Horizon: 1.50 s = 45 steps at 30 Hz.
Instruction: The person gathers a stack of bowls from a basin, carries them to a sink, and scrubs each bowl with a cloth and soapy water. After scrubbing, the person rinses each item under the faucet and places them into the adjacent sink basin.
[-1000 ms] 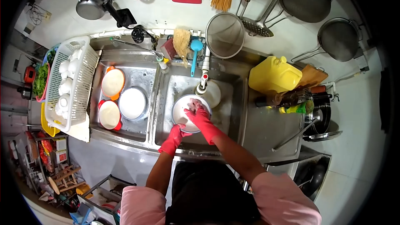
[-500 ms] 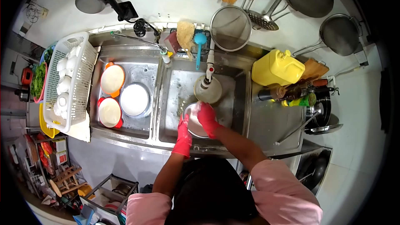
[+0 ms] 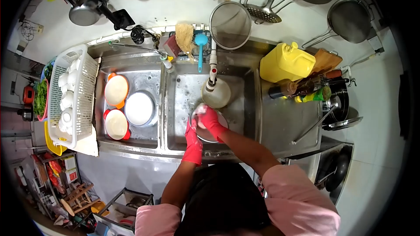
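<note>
Both hands wear red gloves over the right-hand sink basin (image 3: 179,91). My left hand (image 3: 192,142) grips the left rim of a round bowl (image 3: 209,138) with pale insides. A light, foamy thing, too blurred to make out, is in the closed fingers of my right hand (image 3: 210,120), against the upper left of that bowl. Just beyond it, another pale round bowl (image 3: 217,94) sits under the faucet (image 3: 211,78).
Two orange-red dishes (image 3: 116,91) and a stack of white plates (image 3: 140,108) lie in the left basin. A white basket (image 3: 83,91) of cups stands left. A yellow jug (image 3: 286,63) and bottles (image 3: 306,88) stand right. Strainers (image 3: 230,25) hang behind.
My right hand has shifted slightly left along the bowl's rim, with the foamy thing in it. My left hand still holds the bowl's left side. The whole view has shifted a little.
</note>
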{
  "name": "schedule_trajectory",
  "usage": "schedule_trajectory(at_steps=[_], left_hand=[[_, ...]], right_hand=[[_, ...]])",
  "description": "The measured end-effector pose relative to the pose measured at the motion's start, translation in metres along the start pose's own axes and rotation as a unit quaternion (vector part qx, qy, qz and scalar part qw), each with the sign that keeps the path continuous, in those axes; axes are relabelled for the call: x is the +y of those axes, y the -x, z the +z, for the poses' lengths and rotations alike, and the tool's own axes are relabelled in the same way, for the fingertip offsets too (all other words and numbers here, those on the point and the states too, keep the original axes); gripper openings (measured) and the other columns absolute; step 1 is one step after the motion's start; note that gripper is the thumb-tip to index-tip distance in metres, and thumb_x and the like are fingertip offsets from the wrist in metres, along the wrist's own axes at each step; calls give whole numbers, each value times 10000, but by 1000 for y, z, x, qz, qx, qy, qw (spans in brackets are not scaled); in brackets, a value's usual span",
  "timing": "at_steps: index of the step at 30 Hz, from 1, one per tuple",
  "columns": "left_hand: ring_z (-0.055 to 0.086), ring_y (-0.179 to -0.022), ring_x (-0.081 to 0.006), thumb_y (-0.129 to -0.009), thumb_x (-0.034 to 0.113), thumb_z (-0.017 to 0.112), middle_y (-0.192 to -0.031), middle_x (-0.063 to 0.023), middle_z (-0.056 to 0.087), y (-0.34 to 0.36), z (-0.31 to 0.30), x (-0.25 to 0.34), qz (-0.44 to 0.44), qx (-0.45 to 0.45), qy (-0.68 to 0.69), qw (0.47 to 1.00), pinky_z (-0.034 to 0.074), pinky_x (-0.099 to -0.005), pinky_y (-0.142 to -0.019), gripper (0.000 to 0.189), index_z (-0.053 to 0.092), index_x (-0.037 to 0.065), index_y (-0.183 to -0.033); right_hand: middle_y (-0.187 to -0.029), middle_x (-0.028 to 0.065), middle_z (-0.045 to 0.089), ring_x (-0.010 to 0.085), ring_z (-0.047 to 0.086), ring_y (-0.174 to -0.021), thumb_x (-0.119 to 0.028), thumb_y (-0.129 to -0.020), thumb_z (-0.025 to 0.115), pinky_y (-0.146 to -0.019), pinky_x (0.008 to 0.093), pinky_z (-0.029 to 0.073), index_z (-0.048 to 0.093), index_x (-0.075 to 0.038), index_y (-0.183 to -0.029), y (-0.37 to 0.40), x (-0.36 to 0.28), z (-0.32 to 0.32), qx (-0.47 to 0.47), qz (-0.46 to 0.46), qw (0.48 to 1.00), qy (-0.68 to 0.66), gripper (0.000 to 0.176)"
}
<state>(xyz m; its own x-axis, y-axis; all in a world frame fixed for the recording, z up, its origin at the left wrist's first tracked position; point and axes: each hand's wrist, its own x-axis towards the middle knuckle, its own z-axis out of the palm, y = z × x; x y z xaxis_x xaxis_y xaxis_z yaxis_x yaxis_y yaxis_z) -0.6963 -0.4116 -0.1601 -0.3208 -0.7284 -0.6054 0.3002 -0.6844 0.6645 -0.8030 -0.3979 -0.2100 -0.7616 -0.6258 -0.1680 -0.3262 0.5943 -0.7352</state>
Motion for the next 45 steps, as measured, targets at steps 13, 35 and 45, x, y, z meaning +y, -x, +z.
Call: schedule_trajectory(at_steps=[13, 35, 45], left_hand=[[548, -1155, -178, -986, 193, 564, -1262, -67, 603, 10, 12, 19, 61, -65, -43, 995, 419, -311, -1005, 388, 543, 17, -1331], [559, -1163, -208, -1015, 251, 505, -1320, -97, 567, -20, -16, 7, -43, -70, 31, 996, 443, -336, -1009, 419, 488, 44, -1379], [549, -1179, -261, -991, 210, 527, -1339, -114, 548, -1, 10, 65, -25, -103, -34, 994, 456, -376, -1011, 443, 472, 72, -1407]], right_hand=[[-900, 140, 669, 286, 647, -910, -196, -876, 577, -735, 406, 511, 607, -45, -928, 2, -19, -20, -200, 36, 975, -90, 163], [-979, 167, 676, 335, 669, -857, -292, -801, 678, -711, 398, 516, 595, -69, -1075, 2, -7, -53, -87, -90, 964, 234, 363], [-1026, 138, 692, 316, 662, -945, -208, -855, 602, -810, 409, 509, 630, -68, -1052, 5, -26, -94, -186, -179, 946, 197, 243]])
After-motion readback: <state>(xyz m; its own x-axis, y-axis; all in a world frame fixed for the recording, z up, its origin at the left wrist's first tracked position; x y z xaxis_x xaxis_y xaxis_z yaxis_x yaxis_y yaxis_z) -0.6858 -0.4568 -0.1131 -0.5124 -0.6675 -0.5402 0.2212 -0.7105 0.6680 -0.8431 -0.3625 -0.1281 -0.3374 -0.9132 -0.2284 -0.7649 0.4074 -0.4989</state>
